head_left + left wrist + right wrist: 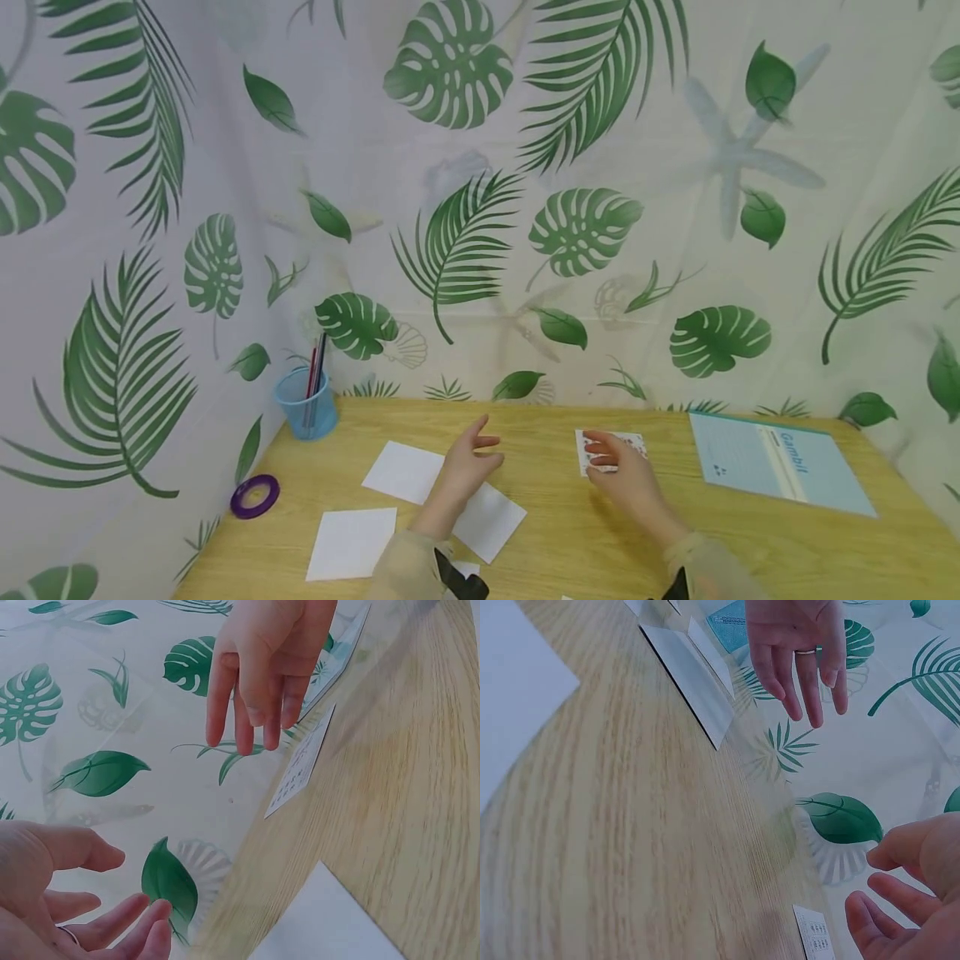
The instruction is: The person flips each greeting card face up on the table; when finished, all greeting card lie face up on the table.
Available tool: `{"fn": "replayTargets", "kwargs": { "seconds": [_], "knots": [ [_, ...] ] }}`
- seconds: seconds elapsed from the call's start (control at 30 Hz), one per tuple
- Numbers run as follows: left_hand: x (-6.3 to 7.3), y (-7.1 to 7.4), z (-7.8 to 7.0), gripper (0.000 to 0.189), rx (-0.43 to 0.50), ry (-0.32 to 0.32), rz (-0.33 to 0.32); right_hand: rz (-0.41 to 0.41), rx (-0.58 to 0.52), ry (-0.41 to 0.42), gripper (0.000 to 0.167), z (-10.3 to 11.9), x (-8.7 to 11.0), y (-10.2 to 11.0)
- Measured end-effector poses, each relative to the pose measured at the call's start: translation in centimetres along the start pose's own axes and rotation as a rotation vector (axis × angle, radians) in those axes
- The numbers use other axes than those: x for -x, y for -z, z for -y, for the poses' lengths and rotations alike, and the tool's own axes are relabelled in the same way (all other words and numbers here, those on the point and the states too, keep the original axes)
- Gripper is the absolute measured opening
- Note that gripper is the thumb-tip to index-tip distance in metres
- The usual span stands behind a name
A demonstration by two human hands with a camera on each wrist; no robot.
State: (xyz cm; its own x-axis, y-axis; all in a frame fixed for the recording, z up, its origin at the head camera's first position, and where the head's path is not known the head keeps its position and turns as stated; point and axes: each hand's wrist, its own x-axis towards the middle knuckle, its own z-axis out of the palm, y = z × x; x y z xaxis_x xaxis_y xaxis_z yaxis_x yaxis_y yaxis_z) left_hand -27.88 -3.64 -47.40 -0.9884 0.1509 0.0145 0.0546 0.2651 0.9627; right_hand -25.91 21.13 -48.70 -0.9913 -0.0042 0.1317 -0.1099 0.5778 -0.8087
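My left hand (pixel 468 467) hovers above the wooden table with its fingers loosely extended and nothing in them. Below it lie white paper squares, one (pixel 401 472) at its left and another (pixel 491 521) partly behind the wrist. My right hand (pixel 628 477), also holding nothing, has relaxed, slightly bent fingers and overlaps a small patterned card (pixel 636 442) in the head view. In the left wrist view the card (pixel 302 761) lies flat, apart from the right hand's fingertips. The two hands face each other across a gap; the left one wears a ring (pixel 805 652).
Another white paper square (pixel 351 543) lies at the front left. A purple ring-shaped roll (pixel 236 502) and a blue mesh cup (pixel 311 421) with pens stand along the left edge. At the right lies a light blue book (pixel 738 458) marked "Gambit". A leaf-patterned curtain (pixel 480 250) hangs behind the table.
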Motion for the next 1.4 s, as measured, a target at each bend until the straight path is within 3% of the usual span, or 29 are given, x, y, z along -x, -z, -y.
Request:
{"fn": "replayTargets", "kwargs": {
  "seconds": [0.33, 0.53, 0.87, 1.17, 1.4],
  "knots": [
    [0.8, 2.2, 0.8, 0.076, -0.035, -0.019, -0.025, 0.005, -0.022, 0.013, 0.052, 0.5, 0.3, -0.5],
    [1.3, 3.3, 1.0, 0.077, -0.107, -0.011, -0.048, 0.005, -0.021, 0.021, 0.053, 0.1, 0.5, -1.0],
    [2.3, 4.4, 1.6, 0.077, -0.205, -0.050, -0.078, 0.031, -0.028, 0.016, 0.052, 0.5, 0.8, -2.0],
    [3.2, 4.9, 2.2, 0.076, -0.246, -0.059, -0.044, 0.093, -0.021, 0.038, 0.051, 1.3, 1.2, -3.0],
    [3.8, 5.3, 2.3, 0.067, -0.317, -0.044, -0.005, 0.156, 0.024, 0.128, 0.054, 1.8, 1.9, -3.7]
  ]
}}
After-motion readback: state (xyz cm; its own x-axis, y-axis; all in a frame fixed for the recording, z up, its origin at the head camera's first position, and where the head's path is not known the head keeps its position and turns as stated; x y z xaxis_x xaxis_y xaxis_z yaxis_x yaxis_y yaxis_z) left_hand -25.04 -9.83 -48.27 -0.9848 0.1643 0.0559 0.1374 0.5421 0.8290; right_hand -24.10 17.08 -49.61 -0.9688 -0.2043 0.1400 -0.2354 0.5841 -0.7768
